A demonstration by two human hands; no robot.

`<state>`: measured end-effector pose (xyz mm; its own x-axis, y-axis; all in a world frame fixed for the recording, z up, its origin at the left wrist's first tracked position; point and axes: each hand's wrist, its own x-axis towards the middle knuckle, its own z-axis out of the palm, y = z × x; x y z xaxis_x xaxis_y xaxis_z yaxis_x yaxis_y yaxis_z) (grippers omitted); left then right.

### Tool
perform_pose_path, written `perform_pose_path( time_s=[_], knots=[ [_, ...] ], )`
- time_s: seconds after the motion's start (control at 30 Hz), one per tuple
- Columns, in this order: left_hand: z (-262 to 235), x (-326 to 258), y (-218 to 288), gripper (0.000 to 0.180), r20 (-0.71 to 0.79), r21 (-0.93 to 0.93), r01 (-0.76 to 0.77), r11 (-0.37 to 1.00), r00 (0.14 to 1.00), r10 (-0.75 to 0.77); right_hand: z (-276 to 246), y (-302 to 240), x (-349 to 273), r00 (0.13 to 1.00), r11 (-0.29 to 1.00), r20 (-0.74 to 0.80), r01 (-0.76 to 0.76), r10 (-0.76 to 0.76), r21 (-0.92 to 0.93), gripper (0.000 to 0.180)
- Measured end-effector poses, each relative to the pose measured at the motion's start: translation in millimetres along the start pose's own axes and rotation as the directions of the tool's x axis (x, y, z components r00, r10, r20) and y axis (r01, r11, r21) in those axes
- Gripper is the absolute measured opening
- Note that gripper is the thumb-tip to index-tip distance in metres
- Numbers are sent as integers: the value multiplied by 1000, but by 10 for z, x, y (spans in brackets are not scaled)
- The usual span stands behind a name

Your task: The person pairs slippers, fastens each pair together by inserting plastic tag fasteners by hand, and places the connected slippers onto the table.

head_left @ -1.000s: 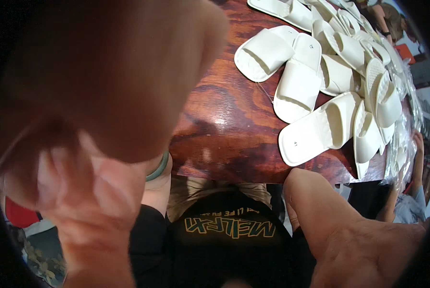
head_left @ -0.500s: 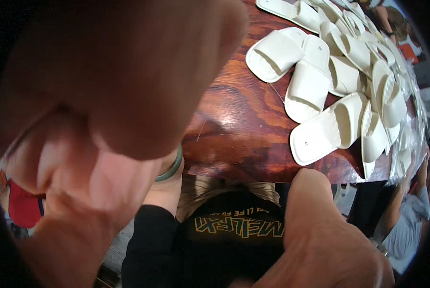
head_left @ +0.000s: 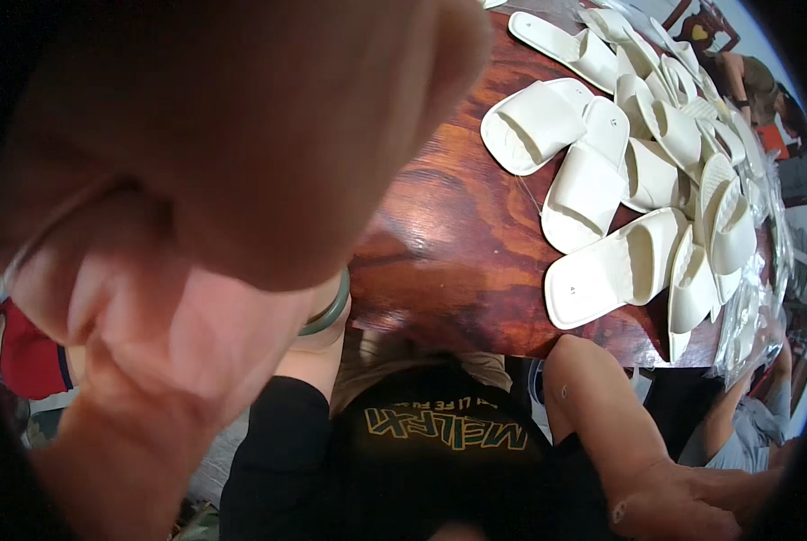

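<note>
A large blurred hand (head_left: 232, 162) fills the left of the view, very near the lens. Its bare arm comes in from the lower left, and I cannot tell whose it is. My left forearm (head_left: 282, 424), in a black sleeve with a green bangle (head_left: 330, 311) at the wrist, passes behind it, so my left hand is hidden. On the right, a bare arm bends at the table edge, ending in what looks like my right hand (head_left: 678, 505) at the lower rim. Its fingers are not clear. White slippers, the closest one (head_left: 588, 279) near the front edge, lie beyond it.
The reddish-brown wooden table (head_left: 431, 243) carries several more white slippers (head_left: 534, 126), heaped at the right beside clear plastic wrap (head_left: 753, 338). One person in grey (head_left: 751, 428) is at the lower right, another person (head_left: 760, 90) at the far right. Red cloth (head_left: 32, 356) shows at the left.
The slippers and table sit slightly lower in view. At the lower right, the bare arm has shifted, and more of its forearm and hand shows. The large near hand has moved only slightly.
</note>
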<state>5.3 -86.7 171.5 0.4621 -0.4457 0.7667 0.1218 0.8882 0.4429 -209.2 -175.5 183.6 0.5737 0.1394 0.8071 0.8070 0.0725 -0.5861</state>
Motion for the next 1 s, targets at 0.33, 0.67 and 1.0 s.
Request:
perform_pose_path(
  time_s=[0.33, 0.67, 1.0],
  knots=[
    [186, -25, -164, 39, 142, -86, 26, 996, 990, -13, 61, -72, -149, 995, 997, -77, 70, -67, 26, 19],
    [-101, 99, 61, 40, 308, 34, -34, 999, 951, 22, 57, -4, 6, 992, 979, -62, 116, -107, 166, 19],
    [-55, -17, -129, 42, 269, -35, -25, 999, 962, 34, 255, -12, -169, 963, 970, -186, 218, -195, 111, 18]
  ],
)
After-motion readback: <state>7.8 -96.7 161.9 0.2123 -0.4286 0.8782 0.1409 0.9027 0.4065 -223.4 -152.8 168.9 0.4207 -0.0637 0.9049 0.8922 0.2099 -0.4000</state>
